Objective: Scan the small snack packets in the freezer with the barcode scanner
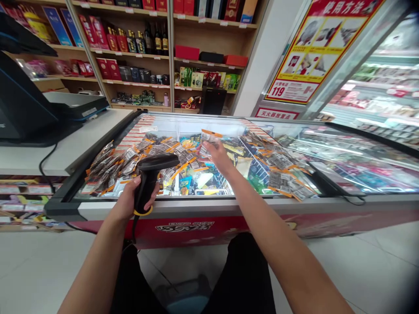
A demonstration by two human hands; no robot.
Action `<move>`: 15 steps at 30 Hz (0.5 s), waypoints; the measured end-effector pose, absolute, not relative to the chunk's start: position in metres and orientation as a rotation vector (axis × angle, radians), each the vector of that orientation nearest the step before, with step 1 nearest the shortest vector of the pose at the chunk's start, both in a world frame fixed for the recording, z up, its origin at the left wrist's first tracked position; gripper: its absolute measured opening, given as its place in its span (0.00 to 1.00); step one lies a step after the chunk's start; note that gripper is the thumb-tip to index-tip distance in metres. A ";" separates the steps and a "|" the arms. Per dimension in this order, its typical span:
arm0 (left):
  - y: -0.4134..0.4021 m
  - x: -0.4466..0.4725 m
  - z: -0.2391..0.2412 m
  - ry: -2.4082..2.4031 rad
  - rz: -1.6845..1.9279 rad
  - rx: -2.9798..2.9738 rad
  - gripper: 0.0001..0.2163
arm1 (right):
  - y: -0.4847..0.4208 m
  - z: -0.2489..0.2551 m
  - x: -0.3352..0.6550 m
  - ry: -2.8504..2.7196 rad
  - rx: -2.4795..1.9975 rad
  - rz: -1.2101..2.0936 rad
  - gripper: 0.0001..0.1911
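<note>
My left hand grips the handle of a black barcode scanner with a yellow ring at its base, held over the front edge of a chest freezer. My right hand reaches across the freezer's glass lid and holds a small clear packet with an orange header, lifted slightly above the rest. Several similar packets lie spread over the glass, with a heap of them at the left.
A white counter at the left carries a black till terminal. Wooden shelves of boxes and bottles stand behind. A glass-door fridge and red-yellow poster are at the right. My dark-trousered legs are below.
</note>
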State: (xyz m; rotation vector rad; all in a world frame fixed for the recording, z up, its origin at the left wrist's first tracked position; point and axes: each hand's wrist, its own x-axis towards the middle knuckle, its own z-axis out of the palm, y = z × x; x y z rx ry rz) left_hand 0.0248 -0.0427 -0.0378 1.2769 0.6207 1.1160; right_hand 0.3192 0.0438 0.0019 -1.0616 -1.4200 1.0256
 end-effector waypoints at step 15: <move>-0.021 0.062 -0.032 0.592 1.062 1.343 0.26 | 0.042 -0.022 0.329 -1.439 -1.132 0.590 0.35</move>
